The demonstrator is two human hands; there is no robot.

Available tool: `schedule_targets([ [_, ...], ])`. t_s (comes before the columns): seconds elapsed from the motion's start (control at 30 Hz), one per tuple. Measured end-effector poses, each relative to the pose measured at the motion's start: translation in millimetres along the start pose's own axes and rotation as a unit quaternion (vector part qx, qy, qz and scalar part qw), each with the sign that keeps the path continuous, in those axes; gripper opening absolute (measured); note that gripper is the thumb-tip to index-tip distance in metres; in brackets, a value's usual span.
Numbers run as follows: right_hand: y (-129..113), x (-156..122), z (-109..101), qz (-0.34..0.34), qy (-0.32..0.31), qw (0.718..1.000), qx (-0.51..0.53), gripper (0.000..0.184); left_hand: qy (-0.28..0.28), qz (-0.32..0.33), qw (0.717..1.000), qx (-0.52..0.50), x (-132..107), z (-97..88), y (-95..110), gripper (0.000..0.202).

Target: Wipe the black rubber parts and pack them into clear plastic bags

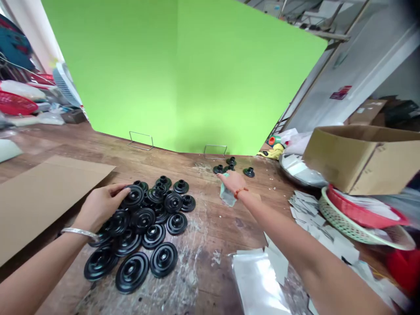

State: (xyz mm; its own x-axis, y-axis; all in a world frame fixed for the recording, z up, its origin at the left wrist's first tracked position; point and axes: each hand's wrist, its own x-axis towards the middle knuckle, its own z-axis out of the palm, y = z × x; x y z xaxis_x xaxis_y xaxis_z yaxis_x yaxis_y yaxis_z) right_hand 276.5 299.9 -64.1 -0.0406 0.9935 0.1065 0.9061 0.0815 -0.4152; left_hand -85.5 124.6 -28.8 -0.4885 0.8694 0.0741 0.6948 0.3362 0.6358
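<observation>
My left hand (103,203) pinches the rim of a black round disc with a raised hub (133,196), at the back left of a heap. Several more black discs (143,218) like it lie loosely stacked around and in front of it, some hub up. My right hand (233,180) reaches across the table, fingers closed on a pale green cloth (227,194) that hangs below the palm. Just beyond the fingertips sit a few black discs (218,169), and another disc (248,172) lies to their right. Whether my fingers touch one is unclear.
A green board (183,78) stands at the back, with wire stands (141,141) at its foot. Cardboard (49,192) lies at left. Clear plastic bags (259,282) are in front; at right are white cards (323,227), baskets (364,227) and an open carton (361,162).
</observation>
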Motion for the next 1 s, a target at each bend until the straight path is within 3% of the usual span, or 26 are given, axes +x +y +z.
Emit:
schedule_targets([
  [0.1,-0.4,35.8,10.8,0.017,-0.019,0.999,-0.038,0.033,-0.009,0.033,0.998,0.059,8.7,6.3,-8.7,0.033],
  [0.27,-3.5,63.6,24.6,0.011,-0.065,0.996,-0.061,0.033,-0.026,-0.009,0.999,0.029,15.7,10.8,-22.0,0.039],
  [0.4,0.1,55.6,18.7,-0.013,-0.082,0.993,-0.080,0.032,0.058,0.041,0.997,0.033,2.8,7.0,-14.2,0.039],
  [0.47,-1.5,39.1,7.7,-0.038,-0.088,0.992,-0.086,0.029,0.121,0.098,0.987,0.028,-14.0,7.5,2.3,0.036],
  [0.53,-8.9,12.5,-7.2,-0.078,-0.093,0.989,-0.081,0.024,0.134,0.157,0.978,-0.016,-36.9,13.7,25.0,0.030],
  [0.6,-21.7,-23.7,-23.3,-0.133,-0.101,0.984,-0.061,0.018,0.045,0.184,0.976,-0.104,-62.8,26.9,49.6,0.024],
  [0.67,-35.9,-65.2,-38.2,-0.202,-0.120,0.972,-0.024,0.016,-0.110,0.137,0.958,-0.226,-87.0,45.6,71.9,0.036],
  [0.73,-46.9,-103.8,-51.3,-0.303,-0.152,0.939,0.061,0.019,-0.234,0.067,0.904,-0.351,-105.8,65.4,88.1,0.064],
  [0.8,-51.7,-132.0,-63.0,-0.349,-0.203,0.905,0.131,0.022,-0.342,0.041,0.834,-0.432,-118.5,81.9,96.6,0.075],
  [0.87,-50.6,-148.2,-73.0,-0.341,-0.261,0.885,0.179,0.024,-0.392,0.015,0.799,-0.456,-127.1,93.3,98.4,0.068],
  [0.93,-47.1,-157.0,-79.9,-0.287,-0.274,0.892,0.218,0.027,-0.389,-0.021,0.806,-0.445,-134.6,100.7,97.1,0.058],
  [1.0,-44.5,-164.9,-81.0,-0.247,-0.235,0.905,0.253,0.029,-0.374,-0.043,0.817,-0.437,-142.8,105.9,96.4,0.050],
])
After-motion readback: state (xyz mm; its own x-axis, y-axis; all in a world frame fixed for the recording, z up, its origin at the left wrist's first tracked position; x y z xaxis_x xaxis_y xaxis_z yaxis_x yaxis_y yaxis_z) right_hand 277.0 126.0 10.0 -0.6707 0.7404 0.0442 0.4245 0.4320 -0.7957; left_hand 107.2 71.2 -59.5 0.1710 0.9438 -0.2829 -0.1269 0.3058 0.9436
